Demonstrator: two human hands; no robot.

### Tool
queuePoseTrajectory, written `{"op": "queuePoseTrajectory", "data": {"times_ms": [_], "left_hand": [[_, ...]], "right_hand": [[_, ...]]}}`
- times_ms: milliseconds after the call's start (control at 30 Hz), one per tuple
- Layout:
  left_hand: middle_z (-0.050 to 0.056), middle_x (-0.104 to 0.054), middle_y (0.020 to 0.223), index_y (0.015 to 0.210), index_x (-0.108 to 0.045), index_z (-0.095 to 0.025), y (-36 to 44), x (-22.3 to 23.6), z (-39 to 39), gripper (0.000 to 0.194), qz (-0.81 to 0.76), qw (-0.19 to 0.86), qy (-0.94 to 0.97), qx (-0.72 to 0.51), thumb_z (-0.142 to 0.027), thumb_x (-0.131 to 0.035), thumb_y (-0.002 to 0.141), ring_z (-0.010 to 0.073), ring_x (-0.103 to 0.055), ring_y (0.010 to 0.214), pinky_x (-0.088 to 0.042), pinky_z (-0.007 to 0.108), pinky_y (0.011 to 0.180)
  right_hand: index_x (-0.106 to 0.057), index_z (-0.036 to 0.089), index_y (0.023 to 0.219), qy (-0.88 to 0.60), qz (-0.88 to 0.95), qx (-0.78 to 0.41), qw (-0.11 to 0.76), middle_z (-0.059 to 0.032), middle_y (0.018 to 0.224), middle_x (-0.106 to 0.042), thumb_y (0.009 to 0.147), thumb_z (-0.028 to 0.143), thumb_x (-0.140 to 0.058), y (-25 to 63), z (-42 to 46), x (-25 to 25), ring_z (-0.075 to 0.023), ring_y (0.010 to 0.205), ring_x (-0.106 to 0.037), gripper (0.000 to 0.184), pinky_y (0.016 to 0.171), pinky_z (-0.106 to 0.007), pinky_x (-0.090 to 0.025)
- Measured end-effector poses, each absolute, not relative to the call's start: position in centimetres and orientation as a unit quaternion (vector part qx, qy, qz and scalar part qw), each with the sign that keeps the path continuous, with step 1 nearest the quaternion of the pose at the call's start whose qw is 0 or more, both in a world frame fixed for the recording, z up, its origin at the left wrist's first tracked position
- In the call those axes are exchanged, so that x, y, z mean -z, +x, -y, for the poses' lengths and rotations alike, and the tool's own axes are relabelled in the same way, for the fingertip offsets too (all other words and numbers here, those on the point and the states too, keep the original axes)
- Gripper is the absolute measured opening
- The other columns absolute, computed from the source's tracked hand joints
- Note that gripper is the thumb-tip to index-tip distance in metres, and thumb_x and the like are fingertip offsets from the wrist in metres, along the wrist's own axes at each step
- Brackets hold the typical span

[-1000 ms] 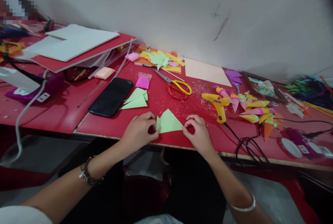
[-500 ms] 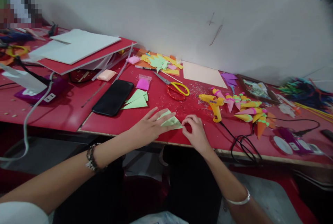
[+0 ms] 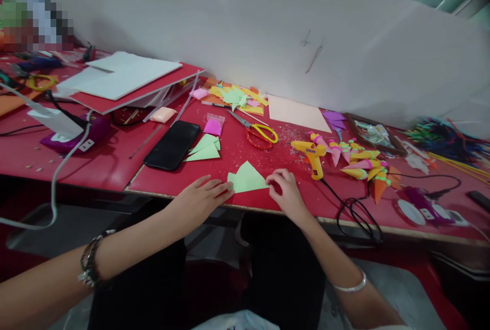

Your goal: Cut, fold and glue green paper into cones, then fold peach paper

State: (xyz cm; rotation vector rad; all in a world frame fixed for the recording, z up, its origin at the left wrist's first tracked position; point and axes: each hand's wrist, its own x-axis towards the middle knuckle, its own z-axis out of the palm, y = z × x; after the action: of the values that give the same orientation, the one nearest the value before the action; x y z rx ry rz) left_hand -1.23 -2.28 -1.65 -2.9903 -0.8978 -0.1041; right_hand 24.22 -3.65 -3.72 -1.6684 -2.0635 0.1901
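Observation:
A light green paper piece (image 3: 247,178), shaped like a fan with a point at its right, lies near the table's front edge. My right hand (image 3: 288,193) pinches that pointed corner between thumb and fingertips. My left hand (image 3: 202,199) is at the left end of the paper, fingers stretched out and fingertips touching its edge; the thumb is hidden. Behind my left hand lie more green paper pieces (image 3: 204,148), overlapping one another, next to a black phone (image 3: 172,145). Scissors (image 3: 262,134) with red and yellow handles lie beyond the paper.
To the right, a yellow glue gun (image 3: 312,155) with a black cable sits beside several small paper cones (image 3: 360,159). Purple power strips (image 3: 72,133) stand on both sides. A white board (image 3: 126,72) is stacked at the left. Paper scraps (image 3: 234,97) lie by the wall.
My left hand has slid left off the top of the green paper to its left edge, uncovering it. My right hand still pinches the right corner. The view has shifted slightly.

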Motion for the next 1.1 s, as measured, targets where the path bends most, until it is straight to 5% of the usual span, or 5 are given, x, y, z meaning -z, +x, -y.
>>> {"op": "queuePoseTrajectory", "data": {"times_ms": [233, 400, 667, 1100], "left_hand": [[0.002, -0.044, 0.129, 0.122, -0.043, -0.027, -1.2, 1.7, 1.9, 0.048, 0.278, 0.024, -0.960, -0.009, -0.009, -0.045, 0.077, 0.0194, -0.046, 0.111, -0.030, 0.036, 0.093], [0.002, -0.043, 0.130, 0.121, -0.044, -0.028, -1.6, 1.7, 1.6, 0.048, 0.272, 0.010, -0.962, -0.024, -0.009, -0.046, 0.077, 0.0185, -0.046, 0.111, -0.030, 0.034, 0.094], [0.001, -0.039, 0.133, 0.124, -0.040, -0.029, -1.6, 1.5, 1.8, 0.055, 0.279, -0.009, -0.960, -0.031, -0.011, -0.050, 0.073, 0.0189, -0.042, 0.115, -0.029, 0.034, 0.096], [0.003, -0.035, 0.135, 0.127, -0.036, -0.026, -2.4, 1.1, 2.5, 0.060, 0.291, -0.058, -0.955, -0.019, -0.011, -0.046, 0.070, 0.0206, -0.037, 0.119, -0.031, 0.034, 0.095]], "right_hand": [[-0.051, 0.034, 0.114, -0.463, 0.879, -0.047, 0.104, -0.0016, 0.131, -0.040, 0.084, 0.023, -0.042, 22.8, 5.4, 2.5, -0.0211, 0.122, -0.030, 0.033, 0.097, -0.042, -0.028], [-0.048, 0.027, 0.120, -0.516, 0.847, -0.057, 0.119, -0.0022, 0.126, -0.047, 0.087, 0.028, -0.037, 23.8, 5.9, 3.2, -0.0169, 0.116, -0.039, 0.035, 0.096, -0.035, -0.032], [-0.044, 0.031, 0.122, -0.538, 0.839, -0.014, 0.083, -0.0063, 0.119, -0.049, 0.086, 0.031, -0.038, 23.5, 6.1, 2.9, -0.0224, 0.110, -0.041, 0.037, 0.092, -0.042, -0.033], [-0.060, 0.019, 0.101, -0.571, 0.812, -0.016, 0.121, -0.0073, 0.102, -0.057, 0.084, 0.027, -0.039, 25.9, 4.7, 2.1, -0.0192, 0.091, -0.053, 0.028, 0.080, -0.033, -0.043]]}}
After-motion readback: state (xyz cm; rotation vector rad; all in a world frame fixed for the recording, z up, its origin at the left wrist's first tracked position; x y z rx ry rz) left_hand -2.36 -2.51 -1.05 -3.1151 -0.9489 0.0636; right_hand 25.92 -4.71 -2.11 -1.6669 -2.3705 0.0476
